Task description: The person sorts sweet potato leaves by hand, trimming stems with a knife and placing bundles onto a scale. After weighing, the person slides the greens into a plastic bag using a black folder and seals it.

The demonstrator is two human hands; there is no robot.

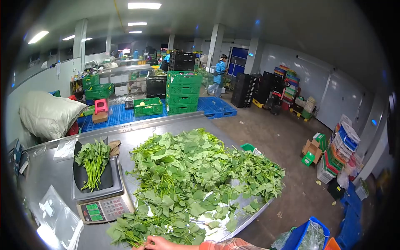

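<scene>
In front of the digital scale [104, 208], whose black tray [107, 179] apparently keeps a leafy bunch [94, 161] from spilling, the right hand [157, 243] is at green stems [134, 239]; whether it pinches them cannot be told.

And I'm live in what looks like a produce packing house! Leafy greens [191, 166] sprawl across my stainless-steel table [46, 171], a digital scale [106, 208] right beside them (its readouts glowing green, fittingly), clear plastic bags [60, 212] to the left. Look beyond: green crates [182, 89] stacked by blue pallets [217, 107], black crates [243, 90] towering, a person in blue workwear [218, 76], strip lights [143, 6] blazing overhead!
</scene>
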